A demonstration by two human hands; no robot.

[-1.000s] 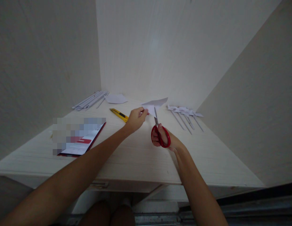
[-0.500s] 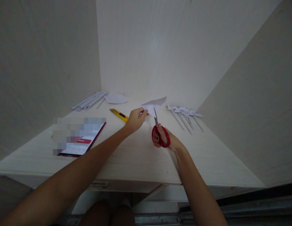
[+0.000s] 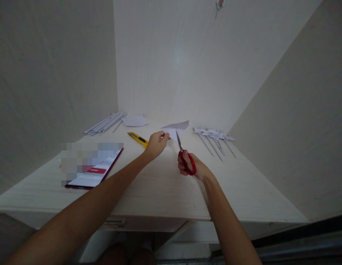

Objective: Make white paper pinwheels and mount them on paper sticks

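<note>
Left forearm (image 3: 104,198): bare as far as the view reaches, long and smoothly rounded, broad at the near left and tapering to a narrow wrist.
Left hand (image 3: 156,143): bare, slim across the back, with slender fingers; the nails are too small to make out.
Right forearm (image 3: 227,217): bare down to the near edge, rounded, thickest there and slimmer toward the wrist.
Right hand (image 3: 200,167): bare, narrow, partly hidden, with slim, rounded fingers.
Legs (image 3: 115,254): two dim, rounded shapes, near and left of centre, too deeply shadowed to tell what covers them.
</note>
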